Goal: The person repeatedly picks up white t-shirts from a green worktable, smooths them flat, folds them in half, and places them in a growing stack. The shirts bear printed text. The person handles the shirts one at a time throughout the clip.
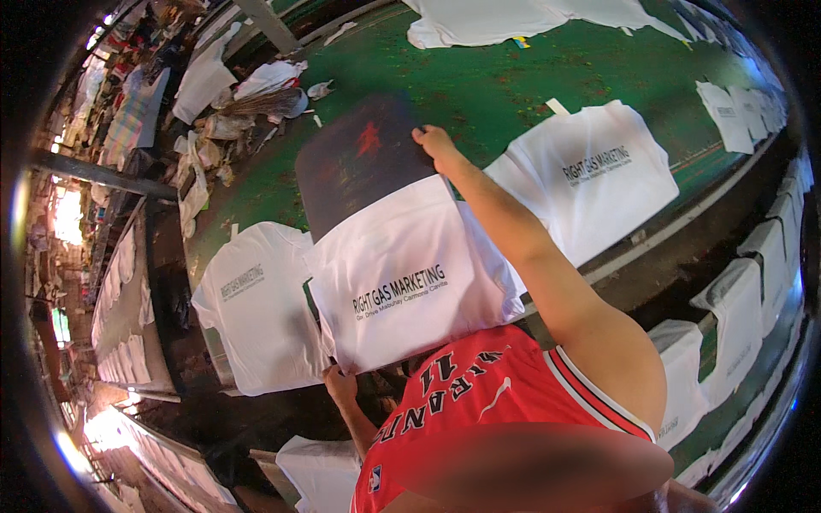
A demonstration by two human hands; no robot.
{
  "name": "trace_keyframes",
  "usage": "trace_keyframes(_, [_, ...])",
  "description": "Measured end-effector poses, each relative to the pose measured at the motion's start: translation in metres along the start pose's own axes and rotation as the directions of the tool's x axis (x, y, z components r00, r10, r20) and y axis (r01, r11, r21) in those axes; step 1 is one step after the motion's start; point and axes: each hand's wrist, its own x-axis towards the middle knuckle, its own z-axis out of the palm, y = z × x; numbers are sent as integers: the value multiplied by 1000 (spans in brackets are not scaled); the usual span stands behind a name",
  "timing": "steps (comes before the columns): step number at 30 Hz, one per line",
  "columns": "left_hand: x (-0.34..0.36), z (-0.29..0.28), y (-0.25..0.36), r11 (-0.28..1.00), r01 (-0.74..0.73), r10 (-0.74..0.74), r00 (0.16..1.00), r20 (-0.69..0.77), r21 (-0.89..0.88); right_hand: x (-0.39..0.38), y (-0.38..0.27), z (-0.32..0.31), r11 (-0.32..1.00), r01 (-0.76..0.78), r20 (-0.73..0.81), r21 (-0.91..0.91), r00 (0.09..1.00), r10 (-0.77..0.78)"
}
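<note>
My right hand (432,144) grips the upper right edge of a dark rounded board (346,162). A white printed shirt (393,239) covers the lower part of that board. My left hand (340,383) is closed at the lower left corner of this shirt and board, its fingers partly hidden beneath them. Another white printed shirt (252,321) lies just left of the board, and a third (590,205) lies to its right, behind my forearm.
The long green table (479,85) runs across the view, carrying a white shirt (487,17) at the back. Cloth piles (222,111) crowd the left, crossed by a dark beam (103,175). Rows of hung white pieces (727,316) line the right. My red jersey shows below.
</note>
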Motion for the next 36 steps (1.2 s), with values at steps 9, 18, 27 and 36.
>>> trace_keyframes(9, [-4, 0, 0, 999, -20, 23, 998, -64, 46, 47, -111, -84, 671, 341, -270, 658, 939, -212])
trace_keyframes(18, [-14, -3, 12, 999, 41, -42, 992, -119, -11, 148, -116, -244, 544, 451, 15, -708, 780, -626])
trace_keyframes(27, [-37, 7, -5, 895, -96, -135, 873, -469, -436, -10, 17, -115, 543, -281, 293, 791, 954, 66])
trace_keyframes(36, [18, -3, -188, 138, 121, -846, 530, -53, -983, -252, 98, 38, 736, -352, 306, 578, 930, 205])
